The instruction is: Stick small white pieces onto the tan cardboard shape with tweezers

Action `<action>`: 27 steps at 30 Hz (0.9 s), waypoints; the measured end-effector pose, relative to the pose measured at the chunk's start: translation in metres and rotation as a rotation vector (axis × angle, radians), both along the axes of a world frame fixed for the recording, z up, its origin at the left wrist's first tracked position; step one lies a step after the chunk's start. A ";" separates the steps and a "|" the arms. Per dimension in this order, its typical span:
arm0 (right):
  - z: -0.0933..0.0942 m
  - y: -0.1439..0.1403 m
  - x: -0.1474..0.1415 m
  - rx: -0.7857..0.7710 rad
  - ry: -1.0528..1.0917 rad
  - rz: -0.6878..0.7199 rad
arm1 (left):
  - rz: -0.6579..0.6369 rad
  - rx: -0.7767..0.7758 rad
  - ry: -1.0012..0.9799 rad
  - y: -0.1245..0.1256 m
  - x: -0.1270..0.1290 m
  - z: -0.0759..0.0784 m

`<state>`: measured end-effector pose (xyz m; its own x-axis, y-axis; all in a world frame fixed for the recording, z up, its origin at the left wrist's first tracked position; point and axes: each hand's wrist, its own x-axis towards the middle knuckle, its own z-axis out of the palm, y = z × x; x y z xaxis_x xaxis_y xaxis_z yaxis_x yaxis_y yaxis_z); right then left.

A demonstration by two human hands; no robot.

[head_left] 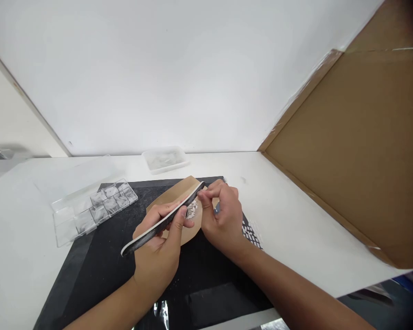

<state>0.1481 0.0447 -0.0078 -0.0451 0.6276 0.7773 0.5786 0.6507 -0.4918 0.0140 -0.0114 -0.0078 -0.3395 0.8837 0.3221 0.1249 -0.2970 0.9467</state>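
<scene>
**Nail file held against a small piece over the brown paper**

Your left hand [158, 250] holds a long nail file [163, 221], fingers wrapped under it and thumb pressed along its near edge. The file is dark on its face with a pale edge, and it slants from lower left up to upper right, above the black mat [99, 270]. Its far tip meets the fingertips of your right hand [222, 217] at about the middle of the workspace.

Your right hand is pinched tight, thumb and forefinger closed at the file's tip. Whatever they grip is too small to make out; you can only tell that the fingers are shut on something tiny right against the file.

Just under the file lies a piece of brown paper [174, 197], spread on the mat. A little heap of pale chips [192, 210] sits on it, just beside your left thumb.

To the right of your right wrist, a patch with a black-and-white checked pattern [250, 233] shows at the mat's edge.

To the left, a clear compartment box [99, 208] lies half on the mat and half on the white table [296, 220], its lid open toward the wall. Its cells hold pale bits, too blurred to name.

Farther back, near the wall, stands a small clear tray [164, 159].

On the right, a large cardboard sheet [358, 156] leans up from the table.
</scene>
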 end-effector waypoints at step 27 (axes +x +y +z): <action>0.006 0.000 0.002 -0.033 -0.068 0.018 | 0.021 0.056 0.047 0.000 -0.001 0.003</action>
<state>0.1504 0.0445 -0.0018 -0.1084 0.6514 0.7510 0.5997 0.6453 -0.4732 0.0131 -0.0114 -0.0050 -0.3410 0.8568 0.3869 0.1755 -0.3463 0.9216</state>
